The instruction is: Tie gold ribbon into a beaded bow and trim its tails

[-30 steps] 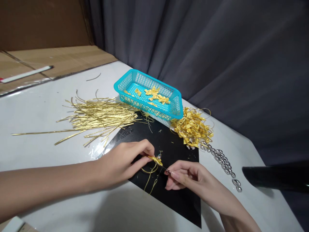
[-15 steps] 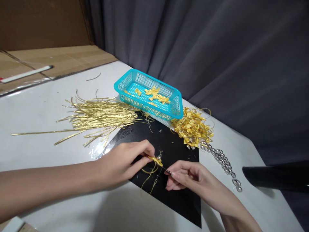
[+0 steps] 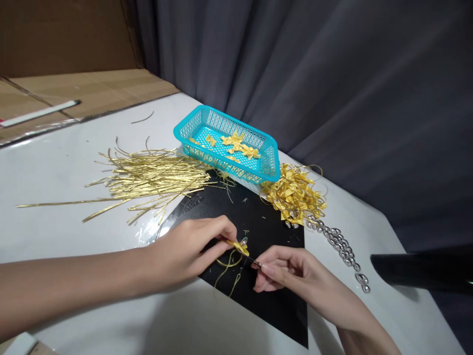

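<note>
My left hand (image 3: 192, 251) pinches a small gold ribbon bow (image 3: 238, 245) with a silver bead on top, just above a black mat (image 3: 266, 296). My right hand (image 3: 286, 272) grips a thin dark tool (image 3: 250, 259) whose tip points at the bow. Loose gold wire ends (image 3: 229, 268) curl down from the bow onto the mat. The two hands are close together over the mat's near left part.
A turquoise basket (image 3: 271, 162) with several gold bows stands behind the mat. Gold wire strips (image 3: 148, 177) lie spread at the left, a heap of gold bows (image 3: 293, 195) at the right, and a row of silver beads (image 3: 342, 246) beyond. A black object (image 3: 424, 271) juts in from the right edge.
The loose gold wire under the bow has shifted slightly and curled more. Both hands stay almost in place.
</note>
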`<state>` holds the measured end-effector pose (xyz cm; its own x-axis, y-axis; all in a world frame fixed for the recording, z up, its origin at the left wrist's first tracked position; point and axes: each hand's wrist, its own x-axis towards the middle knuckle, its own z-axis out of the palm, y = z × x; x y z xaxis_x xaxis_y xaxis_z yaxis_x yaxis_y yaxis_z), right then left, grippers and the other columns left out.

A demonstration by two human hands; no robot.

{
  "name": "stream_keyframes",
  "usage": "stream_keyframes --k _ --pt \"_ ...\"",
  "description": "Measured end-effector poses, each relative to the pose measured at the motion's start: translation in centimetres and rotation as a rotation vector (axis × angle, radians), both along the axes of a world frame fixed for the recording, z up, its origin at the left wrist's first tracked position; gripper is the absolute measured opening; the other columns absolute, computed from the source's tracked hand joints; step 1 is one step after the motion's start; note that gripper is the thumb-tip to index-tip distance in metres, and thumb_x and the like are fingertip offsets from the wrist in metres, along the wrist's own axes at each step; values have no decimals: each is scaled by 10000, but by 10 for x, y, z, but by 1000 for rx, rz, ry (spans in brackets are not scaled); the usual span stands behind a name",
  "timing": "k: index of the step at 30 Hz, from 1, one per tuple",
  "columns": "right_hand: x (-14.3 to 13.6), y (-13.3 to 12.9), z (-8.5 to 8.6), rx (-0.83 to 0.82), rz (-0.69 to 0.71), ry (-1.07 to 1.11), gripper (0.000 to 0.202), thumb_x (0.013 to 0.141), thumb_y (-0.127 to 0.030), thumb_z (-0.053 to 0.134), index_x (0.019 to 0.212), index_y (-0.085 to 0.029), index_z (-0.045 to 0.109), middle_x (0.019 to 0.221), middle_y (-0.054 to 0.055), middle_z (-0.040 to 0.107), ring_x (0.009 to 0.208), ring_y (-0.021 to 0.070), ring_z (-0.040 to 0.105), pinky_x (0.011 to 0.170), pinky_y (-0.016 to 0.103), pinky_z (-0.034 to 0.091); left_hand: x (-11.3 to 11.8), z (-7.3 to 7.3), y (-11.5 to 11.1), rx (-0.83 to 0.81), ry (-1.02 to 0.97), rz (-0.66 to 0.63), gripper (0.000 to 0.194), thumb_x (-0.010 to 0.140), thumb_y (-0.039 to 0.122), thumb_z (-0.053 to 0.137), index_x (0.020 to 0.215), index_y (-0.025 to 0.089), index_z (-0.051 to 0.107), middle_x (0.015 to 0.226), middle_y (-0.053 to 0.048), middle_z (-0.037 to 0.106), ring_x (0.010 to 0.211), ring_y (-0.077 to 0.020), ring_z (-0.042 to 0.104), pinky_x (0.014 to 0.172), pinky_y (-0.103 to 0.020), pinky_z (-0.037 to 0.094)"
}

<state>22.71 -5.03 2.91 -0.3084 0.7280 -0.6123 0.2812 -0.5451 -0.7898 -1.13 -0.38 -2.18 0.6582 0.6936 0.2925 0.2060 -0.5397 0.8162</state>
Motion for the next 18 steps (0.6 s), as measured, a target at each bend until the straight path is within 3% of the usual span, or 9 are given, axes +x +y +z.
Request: stream_keyframes --k 18 --pt "-1 -1 2 -6 3 -16 376 821 -498 682 914 -134 659 831 75 721 812 161 693 802 288 539 1 -1 -1 11 -3 8 111 941 127 481 981 220 527 891 3 674 793 -123 656 697 -207 480"
